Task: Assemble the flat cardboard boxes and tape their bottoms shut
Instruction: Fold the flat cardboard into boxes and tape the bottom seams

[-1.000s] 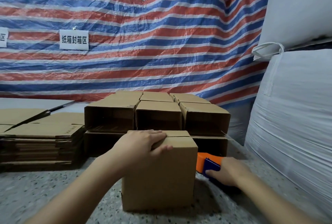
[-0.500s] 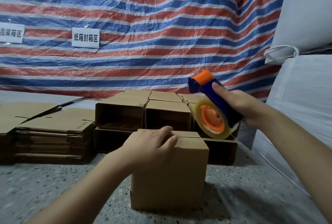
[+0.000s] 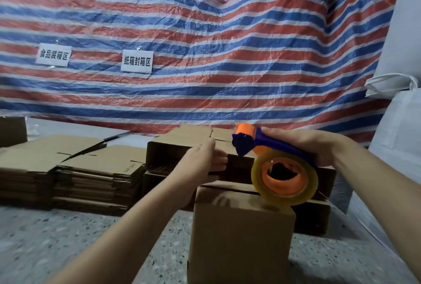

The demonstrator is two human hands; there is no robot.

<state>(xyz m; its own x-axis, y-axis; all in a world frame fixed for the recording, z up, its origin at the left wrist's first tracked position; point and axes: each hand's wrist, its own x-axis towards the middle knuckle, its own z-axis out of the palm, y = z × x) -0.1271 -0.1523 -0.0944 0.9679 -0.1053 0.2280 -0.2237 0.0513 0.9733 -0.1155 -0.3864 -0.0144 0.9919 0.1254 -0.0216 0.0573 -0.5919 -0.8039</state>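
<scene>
Cardboard box stands square beneath glossy tape roll.

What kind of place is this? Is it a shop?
Probably not a shop: it looks like a packing corner of a warehouse. Stacks of flat cardboard boxes sit on the floor, a striped tarp hangs as a wall, and the right hand grips a tape dispenser.

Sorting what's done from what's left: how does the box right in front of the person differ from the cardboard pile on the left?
The front box is folded up into a cube and stands on the floor; the left pile is still flat sheets. The front box is a single piece; the left pile is many layers stacked. The tape dispenser, gripped by the right hand, hangs over the front box; nothing touches the left pile. Both are plain brown cardboard.
</scene>
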